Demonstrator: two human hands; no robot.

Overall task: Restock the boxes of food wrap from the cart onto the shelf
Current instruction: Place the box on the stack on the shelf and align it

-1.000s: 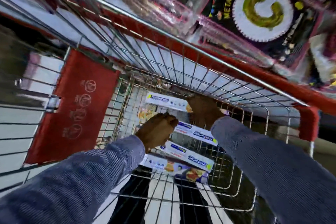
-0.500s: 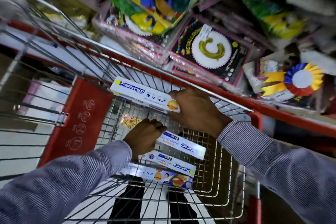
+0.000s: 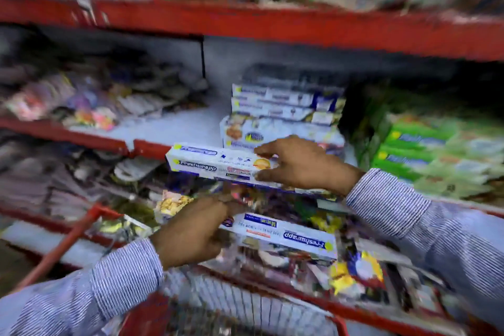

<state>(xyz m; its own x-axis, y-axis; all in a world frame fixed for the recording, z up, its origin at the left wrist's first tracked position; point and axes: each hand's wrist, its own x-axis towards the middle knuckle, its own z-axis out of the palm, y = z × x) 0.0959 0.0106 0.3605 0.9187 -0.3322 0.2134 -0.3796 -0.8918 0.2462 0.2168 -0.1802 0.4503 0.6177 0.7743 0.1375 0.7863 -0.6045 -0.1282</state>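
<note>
Boxes of food wrap sit one in each hand, above the red-rimmed wire cart point(image 3: 245, 305) whose basket fills the blurred bottom edge. Nearest, the left hand point(image 3: 191, 232) has its fingers point(image 3: 226, 206) curled round the end of the lower box point(image 3: 283, 236), which reaches out rightward from them; its blue "Freshwrapp" logo reads upside down, and the smaller print beside it is too smeared to read. The gripped end is hidden under the hand. Above and beyond those fingers, the right hand point(image 3: 297, 163) pinches the upper box point(image 3: 218, 162) between thumb and fingertips at its right end; the box stretches leftward from them, level, with "Freshwrapp" on the front face and a yellow food picture just by the fingertips. Its right end is covered by the palm. Farther back, right behind the right hand's fingers, a stack of similar boxes point(image 3: 283, 109) stands on the white shelf point(image 3: 177, 125) with the red front edge; its labels are blurred beyond reading. Green boxes point(image 3: 436, 153) lie to the right of that hand, and hazy packets point(image 3: 81, 101) to the far left.
</note>
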